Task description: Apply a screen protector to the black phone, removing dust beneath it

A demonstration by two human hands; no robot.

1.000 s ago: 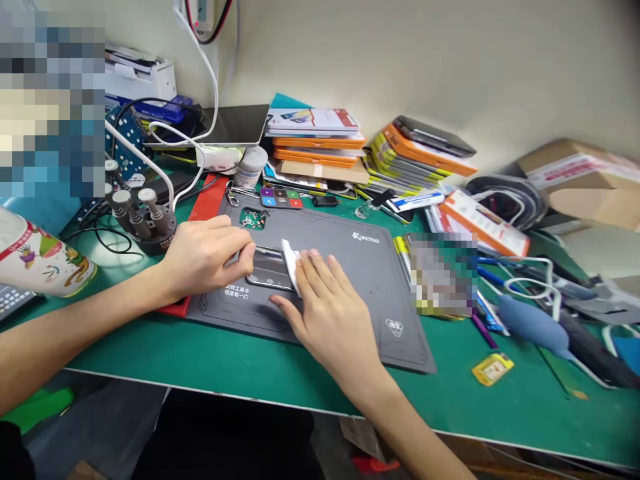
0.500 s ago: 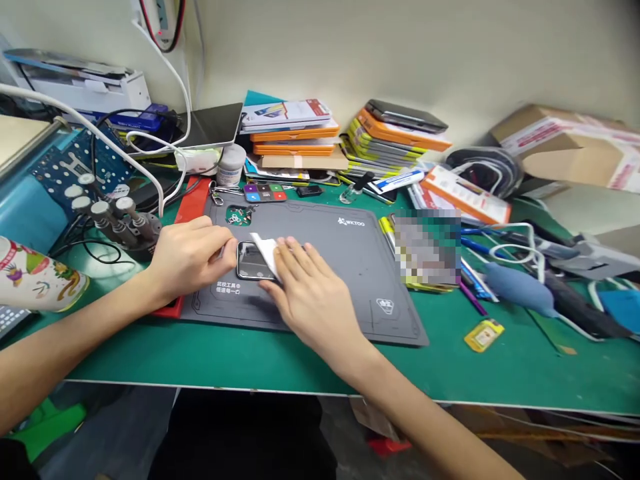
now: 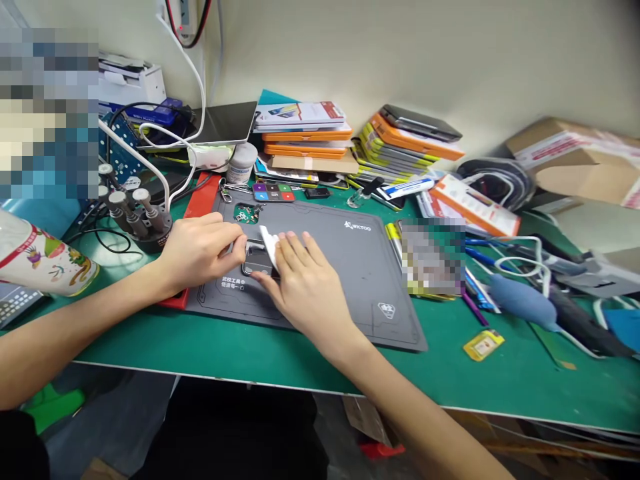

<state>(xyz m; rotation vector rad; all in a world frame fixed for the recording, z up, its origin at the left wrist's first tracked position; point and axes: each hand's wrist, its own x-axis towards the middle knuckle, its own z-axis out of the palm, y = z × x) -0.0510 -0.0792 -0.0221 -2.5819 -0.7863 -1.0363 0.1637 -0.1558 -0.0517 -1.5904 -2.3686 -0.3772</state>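
A smartphone [image 3: 256,261] lies on the grey work mat [image 3: 320,233], its dark glassy face up. My left hand [image 3: 207,250] is closed at the phone's left end, with curled fingers and the thumb against its edge. Under the fingers of my right hand [image 3: 305,277] is a white wipe [image 3: 269,245], pressed onto the phone's right part. One edge of the wipe stands up off the glass. My right fingers and the wipe hide the phone's right end.
Small metal parts [image 3: 247,213] lie in the mat's cutout. Screwdrivers [image 3: 130,210] stand in a holder at left, beside a patterned cup [image 3: 55,260]. Stacked boxes [image 3: 305,127] line the back. A blue air blower [image 3: 523,300] and a yellow packet [image 3: 484,345] lie at right.
The camera view has turned slightly left. My right hand has slid a little left over the phone with the wipe, whose edge now stands steeper. My left hand stays at the phone's end.
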